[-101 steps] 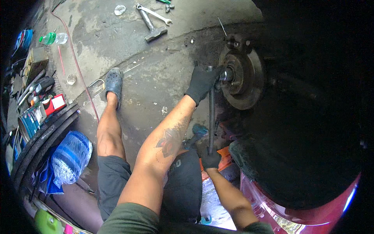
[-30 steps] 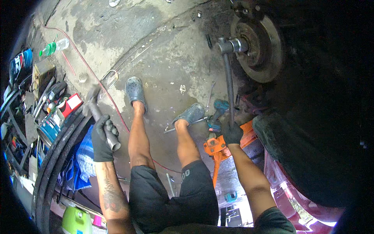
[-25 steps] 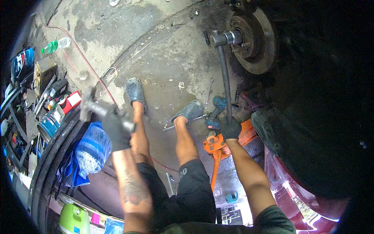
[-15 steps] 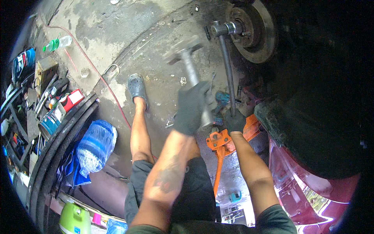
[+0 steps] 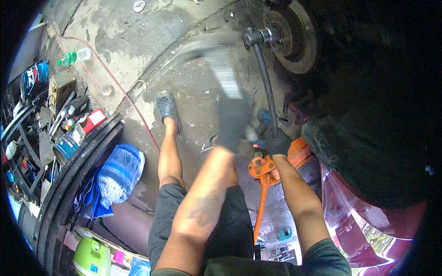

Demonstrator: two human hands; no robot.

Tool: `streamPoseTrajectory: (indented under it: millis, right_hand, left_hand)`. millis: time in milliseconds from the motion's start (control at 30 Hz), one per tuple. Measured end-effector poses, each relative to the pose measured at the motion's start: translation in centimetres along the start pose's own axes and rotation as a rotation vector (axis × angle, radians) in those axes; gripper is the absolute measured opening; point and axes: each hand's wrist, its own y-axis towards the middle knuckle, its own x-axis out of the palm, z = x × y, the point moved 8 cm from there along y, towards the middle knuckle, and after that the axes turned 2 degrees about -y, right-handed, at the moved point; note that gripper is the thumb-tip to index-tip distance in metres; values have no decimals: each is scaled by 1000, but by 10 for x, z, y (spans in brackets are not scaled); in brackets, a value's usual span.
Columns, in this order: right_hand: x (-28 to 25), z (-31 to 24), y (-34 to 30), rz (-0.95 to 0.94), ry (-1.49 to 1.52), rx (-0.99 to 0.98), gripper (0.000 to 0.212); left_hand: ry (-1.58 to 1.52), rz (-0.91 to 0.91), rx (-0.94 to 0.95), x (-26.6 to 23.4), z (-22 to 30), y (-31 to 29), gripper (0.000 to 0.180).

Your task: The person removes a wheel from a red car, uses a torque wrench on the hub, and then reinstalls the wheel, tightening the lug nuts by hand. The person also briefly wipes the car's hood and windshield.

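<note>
Grey concrete floor (image 5: 133, 41) is lying open to the left of the long bar (image 5: 264, 83), whose socket (image 5: 265, 35) is sitting at the middle of the brake disc (image 5: 308, 43), while an orange jack (image 5: 261, 167) is crowding its lower end. Gloved fingers of the right hand (image 5: 278, 143) are clasping that end; the left hand (image 5: 231, 120) is gripping the hammer (image 5: 223, 76) by its handle, its separate fingers too blurred to make out.

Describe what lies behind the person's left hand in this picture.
Beyond the blurred left hand, concrete floor shows, with part of a teal tool past its right edge. Whatever sits directly behind the glove is covered and cannot be told.
</note>
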Motion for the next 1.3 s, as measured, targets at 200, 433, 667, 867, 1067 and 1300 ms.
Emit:
streamPoseTrajectory:
  millis: [200,433,667,867,1067,1300]
  right_hand:
    - [4,27,3,54,-40,22,30]
    - [12,22,5,97,-48,-88,28]
    - [19,10,9,140,27,-228,29]
    - [17,27,13,99,-13,-105,30]
    - [11,23,10,107,38,-44,32]
    - [-21,-6,-15,-217,39,206,52]
  left_hand:
    - [109,-337,373,20,-3,-15,31]
    - [162,-348,-460,-37,-143,1,25]
    - [305,-315,-467,-18,-176,42,40]
    - [696,-393,-51,-30,-184,179,37]
    - [1091,-64,-41,-104,-172,234,39]
    - [706,-136,-274,-241,-244,58,64]
